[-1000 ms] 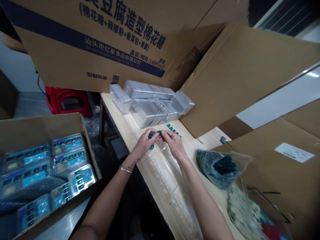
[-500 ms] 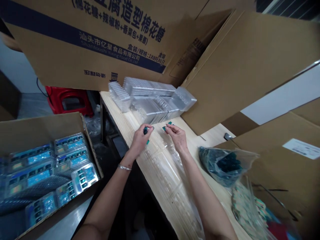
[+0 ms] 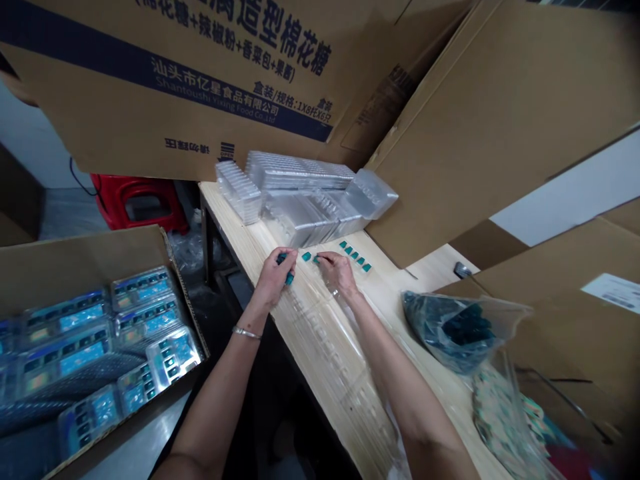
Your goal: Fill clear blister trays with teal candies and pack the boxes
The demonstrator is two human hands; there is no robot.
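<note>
My left hand [image 3: 274, 277] is closed around several small dark teal pieces [image 3: 289, 278], held over the table's left edge. My right hand [image 3: 339, 272] pinches one teal piece [image 3: 316, 259] low over the clear plastic trays [image 3: 325, 333] that run along the table. A single teal piece [image 3: 306, 256] lies between the two hands. Beyond my right hand, several trapezoid teal pieces [image 3: 355, 255] sit in a slanting row. What the pieces are made of cannot be seen.
Stacked clear plastic trays [image 3: 305, 173] stand at the table's back against a large carton [image 3: 200, 147]. On the right lies a bag of teal pieces [image 3: 463, 333]. An open box [image 3: 180, 293] of filled packs is at left, with a red stool [image 3: 140, 200] behind it.
My right hand has moved left and slightly down, uncovering the row of teal pieces. My left hand has shifted a little left. A lone teal piece now shows between them.
</note>
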